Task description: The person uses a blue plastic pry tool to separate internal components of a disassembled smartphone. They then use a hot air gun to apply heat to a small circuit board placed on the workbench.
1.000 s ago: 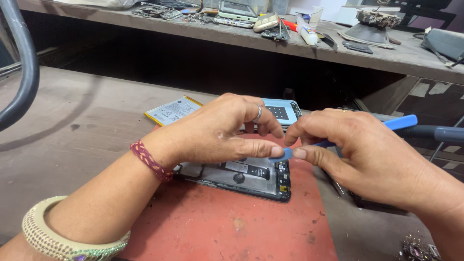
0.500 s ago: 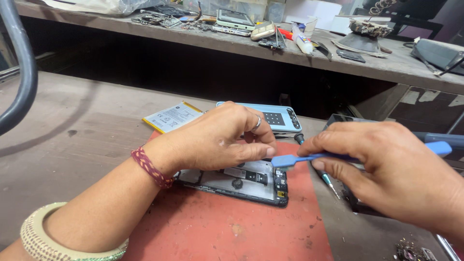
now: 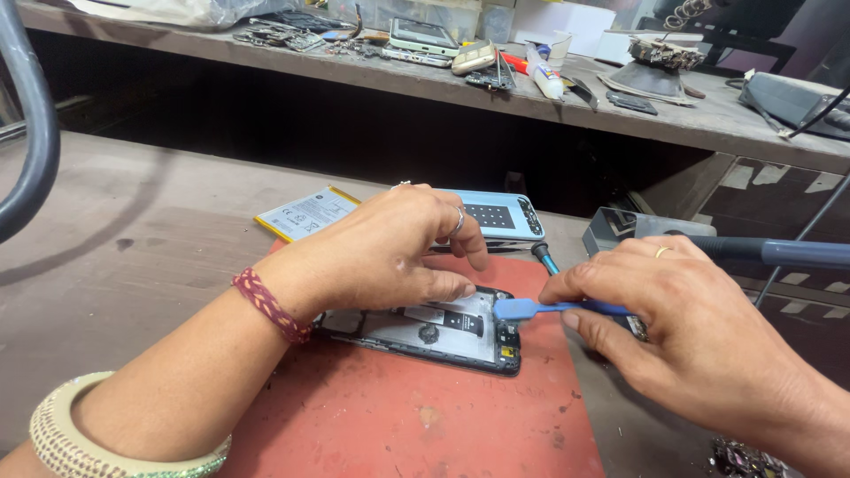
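Half the opened phone (image 3: 443, 332) lies hidden under left hand (image 3: 390, 257), fingers pressing flat; right hand (image 3: 682, 336) pinches blue pry tool (image 3: 540, 308).

Phone repair workshop: opened phone (image 3: 434, 327), cluttered parts shelf (image 3: 620, 106).

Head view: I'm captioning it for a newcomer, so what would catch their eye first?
An opened phone lies on a red mat at the centre, pressed down by the left hand. The right hand holds a blue pry tool with its tip at the phone's right edge. Behind sit a battery and a light-blue back cover.
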